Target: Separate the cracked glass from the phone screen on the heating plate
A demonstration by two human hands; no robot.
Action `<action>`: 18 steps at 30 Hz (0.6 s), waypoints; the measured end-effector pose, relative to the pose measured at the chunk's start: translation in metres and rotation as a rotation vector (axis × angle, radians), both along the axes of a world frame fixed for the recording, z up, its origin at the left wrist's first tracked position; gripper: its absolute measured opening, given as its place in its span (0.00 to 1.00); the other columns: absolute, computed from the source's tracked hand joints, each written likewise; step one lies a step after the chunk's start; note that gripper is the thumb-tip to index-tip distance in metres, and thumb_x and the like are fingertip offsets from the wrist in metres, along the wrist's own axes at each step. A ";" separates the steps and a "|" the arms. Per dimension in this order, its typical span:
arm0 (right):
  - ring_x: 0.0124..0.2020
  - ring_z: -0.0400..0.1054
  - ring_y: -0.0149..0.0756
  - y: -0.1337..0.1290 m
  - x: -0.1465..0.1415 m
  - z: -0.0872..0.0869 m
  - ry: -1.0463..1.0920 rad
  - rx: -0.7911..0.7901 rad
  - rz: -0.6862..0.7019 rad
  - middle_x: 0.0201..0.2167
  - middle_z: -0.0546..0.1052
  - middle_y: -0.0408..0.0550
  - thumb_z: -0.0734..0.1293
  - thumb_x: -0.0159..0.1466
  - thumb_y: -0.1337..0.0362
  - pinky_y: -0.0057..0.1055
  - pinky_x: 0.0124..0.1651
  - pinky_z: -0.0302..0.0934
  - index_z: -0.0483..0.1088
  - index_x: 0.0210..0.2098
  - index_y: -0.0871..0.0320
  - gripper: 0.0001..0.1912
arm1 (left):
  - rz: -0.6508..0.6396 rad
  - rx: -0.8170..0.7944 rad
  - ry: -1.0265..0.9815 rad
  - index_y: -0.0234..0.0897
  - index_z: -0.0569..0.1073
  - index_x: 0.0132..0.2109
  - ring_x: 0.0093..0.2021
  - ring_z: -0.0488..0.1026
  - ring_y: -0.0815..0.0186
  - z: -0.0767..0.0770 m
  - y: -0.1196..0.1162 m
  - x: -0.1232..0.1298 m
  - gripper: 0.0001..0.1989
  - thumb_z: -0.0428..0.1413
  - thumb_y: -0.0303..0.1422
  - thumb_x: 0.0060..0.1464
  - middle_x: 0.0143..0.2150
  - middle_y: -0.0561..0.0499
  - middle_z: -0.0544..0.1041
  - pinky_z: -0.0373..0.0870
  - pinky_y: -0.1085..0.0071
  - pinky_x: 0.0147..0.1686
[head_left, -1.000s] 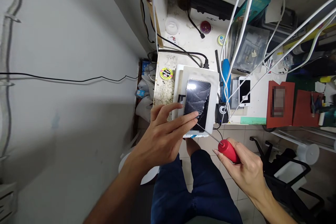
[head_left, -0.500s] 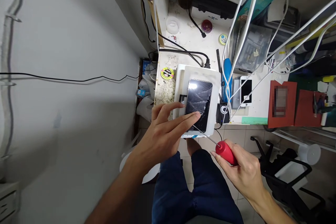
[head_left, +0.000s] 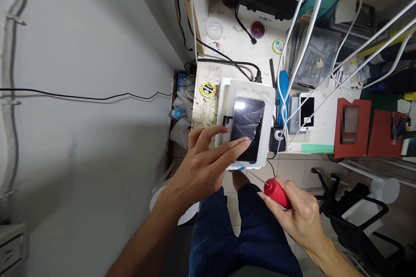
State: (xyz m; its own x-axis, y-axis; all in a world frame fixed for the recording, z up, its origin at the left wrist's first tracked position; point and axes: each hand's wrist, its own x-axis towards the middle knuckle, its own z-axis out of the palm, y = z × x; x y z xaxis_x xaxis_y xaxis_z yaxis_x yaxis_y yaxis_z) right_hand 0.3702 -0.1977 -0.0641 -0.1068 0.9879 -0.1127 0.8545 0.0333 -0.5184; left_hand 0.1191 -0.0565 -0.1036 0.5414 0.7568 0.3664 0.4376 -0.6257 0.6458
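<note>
Phone with a black, cracked glass screen [head_left: 248, 114]: lying flat, face up, on a pale-grey rectangular pad [head_left: 268, 117] atop a white plastic block [head_left: 222, 97], at the tabletop's front edge, near its front left corner. Left hand [head_left: 208, 164]: laid across the phone's lower left part, two fingers pressed side by side on the cracked glass, another bent near a small black clip [head_left: 226, 120]. Right hand [head_left: 303, 207]: wrapped round the bulbous handle of a red-handled tool with a slim metal shaft [head_left: 277, 193], shaft slanting to the phone's near end (tip too small to make out, contact impossible to tell).

Also on the white tabletop [head_left: 321, 133]: round yellow-and-black disc [head_left: 208, 89] by the left edge; blue-handled tool [head_left: 283, 81], just right of the pad; white phone with a black screen [head_left: 308, 111], farther right; green strip [head_left: 316, 148] along the front edge.
</note>
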 end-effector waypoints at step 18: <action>0.26 0.64 0.28 -0.007 0.003 -0.002 -0.051 0.039 -0.040 0.30 0.73 0.41 0.75 0.72 0.59 0.29 0.32 0.61 0.74 0.51 0.59 0.13 | -0.018 0.009 0.019 0.37 0.75 0.63 0.64 0.70 0.49 0.001 0.002 0.000 0.28 0.53 0.11 0.62 0.59 0.52 0.85 0.62 0.52 0.58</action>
